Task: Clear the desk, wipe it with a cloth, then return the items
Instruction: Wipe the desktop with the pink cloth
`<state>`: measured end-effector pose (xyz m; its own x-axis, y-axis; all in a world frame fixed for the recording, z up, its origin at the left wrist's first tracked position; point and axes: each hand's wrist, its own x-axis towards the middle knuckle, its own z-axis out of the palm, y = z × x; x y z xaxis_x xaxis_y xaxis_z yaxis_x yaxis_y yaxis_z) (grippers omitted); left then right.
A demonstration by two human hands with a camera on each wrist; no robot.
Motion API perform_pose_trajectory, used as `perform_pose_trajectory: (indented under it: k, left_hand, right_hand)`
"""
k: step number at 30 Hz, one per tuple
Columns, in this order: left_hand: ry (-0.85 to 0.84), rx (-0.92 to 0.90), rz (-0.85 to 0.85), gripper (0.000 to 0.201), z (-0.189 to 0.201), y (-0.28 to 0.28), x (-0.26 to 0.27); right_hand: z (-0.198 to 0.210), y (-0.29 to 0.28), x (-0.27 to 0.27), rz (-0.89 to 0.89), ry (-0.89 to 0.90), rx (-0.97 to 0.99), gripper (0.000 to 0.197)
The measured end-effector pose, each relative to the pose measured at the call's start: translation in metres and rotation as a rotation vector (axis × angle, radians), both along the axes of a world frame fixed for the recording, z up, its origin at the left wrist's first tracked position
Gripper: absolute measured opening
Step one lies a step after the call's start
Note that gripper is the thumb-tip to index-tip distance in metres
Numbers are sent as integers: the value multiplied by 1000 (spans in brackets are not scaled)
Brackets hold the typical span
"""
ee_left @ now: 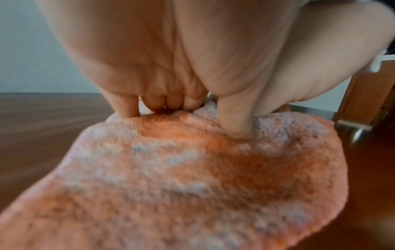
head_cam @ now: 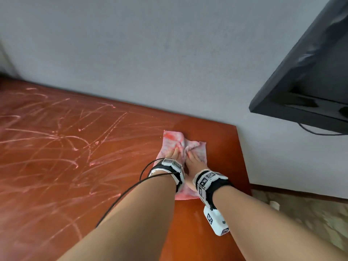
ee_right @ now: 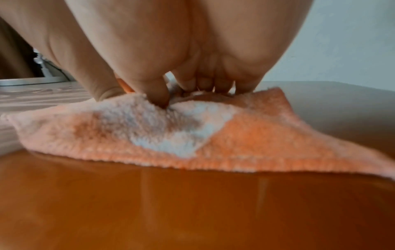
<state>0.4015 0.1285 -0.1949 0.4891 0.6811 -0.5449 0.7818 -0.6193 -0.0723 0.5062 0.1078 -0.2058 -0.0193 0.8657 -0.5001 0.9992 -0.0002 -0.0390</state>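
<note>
A pink-and-white stained cloth (head_cam: 173,140) lies on the reddish-brown desk (head_cam: 94,176) near its far right corner, bunched up in the middle. My left hand (head_cam: 175,154) and right hand (head_cam: 194,159) sit side by side on it. In the left wrist view my left hand (ee_left: 203,118) has curled fingers and a thumb dug into the cloth (ee_left: 192,177). In the right wrist view my right hand (ee_right: 183,96) pinches a fold of the cloth (ee_right: 245,135) between thumb and curled fingers.
Pale pink streaks (head_cam: 62,132) cover the left and middle of the desk; the part around the cloth is glossy. A grey wall runs along the back edge. A dark screen (head_cam: 310,81) hangs at upper right. The desk's right edge (head_cam: 244,161) drops to a patterned floor.
</note>
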Motion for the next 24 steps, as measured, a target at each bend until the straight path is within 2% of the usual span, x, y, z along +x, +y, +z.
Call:
perform_pose_trajectory:
  k: [5, 9, 12, 16, 18, 21, 24]
  left_hand:
    - [28, -16, 8, 92, 15, -112, -39]
    - [21, -89, 121, 106, -7, -190, -73]
    - [-49, -125, 223, 97, -15, -239, -94]
    - [-78, -139, 265, 87, -9, -286, -113]
    - [-109, -159, 285, 79, -3, -296, -119]
    - [-117, -167, 268, 68, 0, -298, -124]
    - [-115, -158, 280, 66, -6, -292, -120]
  right_hand:
    - [19, -136, -24, 70, -78, -24, 78]
    - [3, -228, -27, -20, -20, -109, 89]
    - [-3, -277, -42, -33, -6, -96, 92]
    - [1, -313, -63, -55, 55, -8, 93]
    - [-2, -319, -65, -79, 14, -13, 100]
    - [-30, -319, -67, -101, 56, 209, 88]
    - [-22, -311, -74, -112, 67, 70, 99]
